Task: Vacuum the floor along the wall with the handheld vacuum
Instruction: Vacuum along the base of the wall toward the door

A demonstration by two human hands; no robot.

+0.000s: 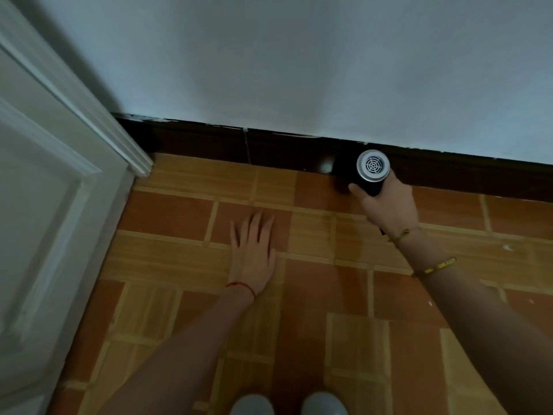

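Observation:
A black handheld vacuum (371, 172) with a round silver vented rear cap points down at the foot of the dark skirting board (239, 148), where the orange tiled floor (167, 214) meets the white wall (299, 61). My right hand (386, 205) grips its body from behind, fingers wrapped round it; the nozzle end is hidden in shadow. My left hand (254, 253) lies flat on the tiles with straight fingers, about two tile widths left of the vacuum and a little nearer to me.
A white panelled door and its frame (59, 181) fill the left side, meeting the skirting at the corner. Two pale shoe tips (287, 404) show at the bottom edge. A few white specks (507, 247) lie on the tiles at right.

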